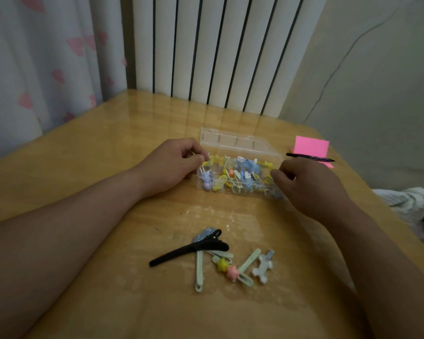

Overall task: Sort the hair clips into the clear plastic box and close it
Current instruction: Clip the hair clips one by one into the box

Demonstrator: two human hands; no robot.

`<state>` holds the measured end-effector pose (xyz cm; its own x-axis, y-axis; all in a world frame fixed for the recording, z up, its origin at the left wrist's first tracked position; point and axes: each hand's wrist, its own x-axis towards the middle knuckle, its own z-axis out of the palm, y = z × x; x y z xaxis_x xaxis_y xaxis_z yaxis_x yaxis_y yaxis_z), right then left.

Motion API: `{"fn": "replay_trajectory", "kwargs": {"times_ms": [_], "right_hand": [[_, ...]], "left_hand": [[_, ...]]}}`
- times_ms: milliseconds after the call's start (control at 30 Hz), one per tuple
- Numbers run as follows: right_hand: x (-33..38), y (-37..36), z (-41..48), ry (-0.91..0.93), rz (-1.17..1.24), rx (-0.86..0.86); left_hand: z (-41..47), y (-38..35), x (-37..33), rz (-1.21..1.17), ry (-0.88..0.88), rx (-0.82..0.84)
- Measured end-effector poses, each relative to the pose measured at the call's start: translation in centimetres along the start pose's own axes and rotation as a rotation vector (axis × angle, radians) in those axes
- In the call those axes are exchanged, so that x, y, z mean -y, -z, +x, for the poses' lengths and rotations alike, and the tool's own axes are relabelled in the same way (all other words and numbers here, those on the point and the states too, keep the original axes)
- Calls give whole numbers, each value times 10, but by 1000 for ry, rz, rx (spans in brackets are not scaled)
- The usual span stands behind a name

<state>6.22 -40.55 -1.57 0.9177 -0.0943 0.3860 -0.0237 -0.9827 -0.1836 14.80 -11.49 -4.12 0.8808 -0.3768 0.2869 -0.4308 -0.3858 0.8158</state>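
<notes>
- Sitting toward the far right corner of the bench (88, 152), the clear plastic box (257, 194) had its lid (233, 140) swung up and back, standing open along the far side.
- The box was crowded with small hair clips (240, 172), yellow, blue, white and orange, heaped together.
- The left grip (174, 165) lay against the left end of the box with its heel on the bench. Its thumb and forefinger were curled together at the upper left rim. I cannot tell whether they pinched the rim, a clip or nothing.
- The right grip (309, 184) was at the right end of the box, knuckles up and fingers curled, covering the front right corner. Its fingertips were hidden, so I cannot tell what it held.
- A loose pile lay between the two forearms, toward the near edge of the bench and well apart from the box.
- In that pile a long black clip (189, 250) lay across a blue clip (203, 234) and a pale green clip (199, 270).
- Just right of these lay a star clip (227, 267) with yellow and pink stars, a second green clip (249, 260) and a white bone-shaped clip (263, 266).
- Near the right edge a black pen (309, 157) lay across a pink note (311, 145), just beyond the right grip.
- Behind the far edge stood a white radiator (218, 50), with a curtain (34, 57) printed with pink shapes to its left.
</notes>
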Motion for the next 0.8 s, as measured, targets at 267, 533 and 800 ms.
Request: {"fn": "replay_trajectory", "kwargs": {"times_ms": [267,533,800], "right_hand": [[0,2,-3,27,56,-35],[3,7,-10,48,209,-106],[16,23,-20,173,371,-11]], "left_hand": [[1,0,4,2,-9,5],[0,-1,2,7,-15,5],[-1,0,2,71,-37,1]]}}
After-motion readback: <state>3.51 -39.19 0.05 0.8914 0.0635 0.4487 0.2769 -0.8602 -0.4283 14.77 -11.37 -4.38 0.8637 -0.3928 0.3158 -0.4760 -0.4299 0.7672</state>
